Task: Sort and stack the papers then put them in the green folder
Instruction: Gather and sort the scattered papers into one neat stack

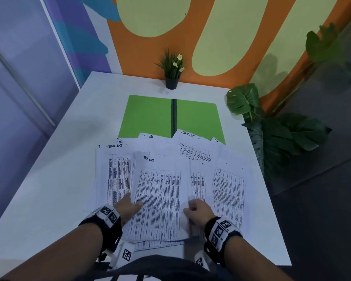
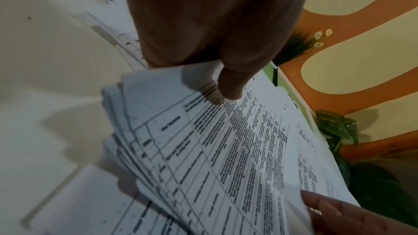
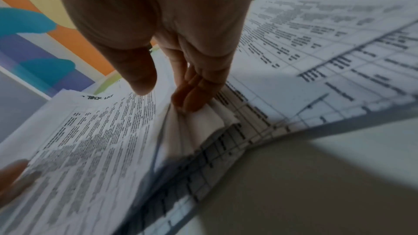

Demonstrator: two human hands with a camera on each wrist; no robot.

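Observation:
Printed sheets with tables lie spread over the near half of the white table (image 1: 49, 179). A gathered stack of papers (image 1: 160, 195) marked "TACK LIST" sits in the middle, lifted a little. My left hand (image 1: 130, 205) holds its left edge, thumb (image 2: 230, 85) on top and fingers hidden beneath. My right hand (image 1: 197, 211) pinches its right edge, fingers (image 3: 192, 96) curled under the sheets. The green folder (image 1: 150, 116) lies open and flat beyond the papers, its near edge covered by loose sheets (image 1: 195, 147).
A small potted plant (image 1: 172, 74) stands at the table's far edge against the orange wall. Large green leaves (image 1: 243, 98) overhang the table's right side. More loose sheets (image 1: 229, 189) lie to the right of the stack, and one pile (image 1: 114, 173) to its left.

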